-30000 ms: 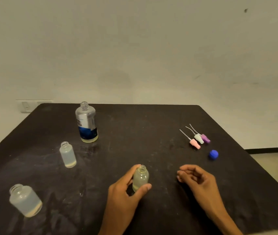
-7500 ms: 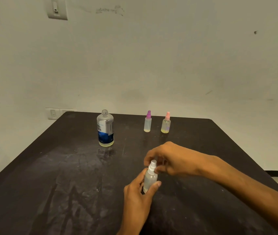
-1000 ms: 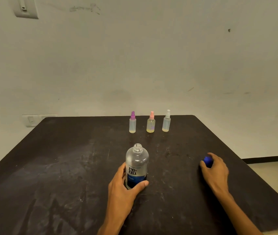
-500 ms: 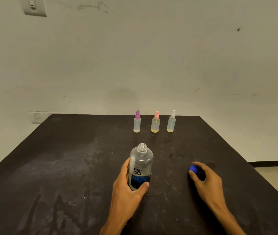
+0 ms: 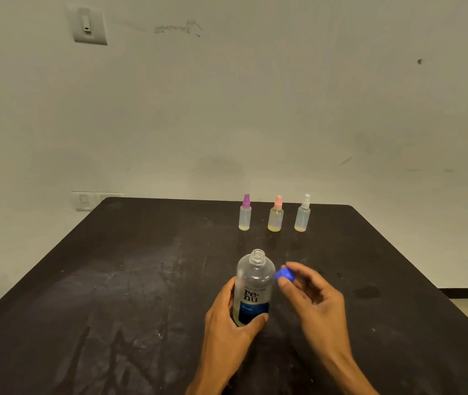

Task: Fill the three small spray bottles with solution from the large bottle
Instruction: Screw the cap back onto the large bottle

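On the black table (image 5: 113, 280), near its front edge, the large bottle (image 5: 254, 289) stands upright with its threaded neck uncovered. The left hand (image 5: 228, 323) grips its lower part, with the thumb across the blue label. Just beside the bottle's shoulder, on its right, the right hand (image 5: 312, 300) pinches the blue cap (image 5: 285, 275) between the thumb and fingertips; the cap is blurred. At the far side of the table three small spray bottles stand in a row, well apart from the hands: one with purple top (image 5: 245, 213), one with pink top (image 5: 276, 215), one with white top (image 5: 302, 214). All three have their sprayers on.
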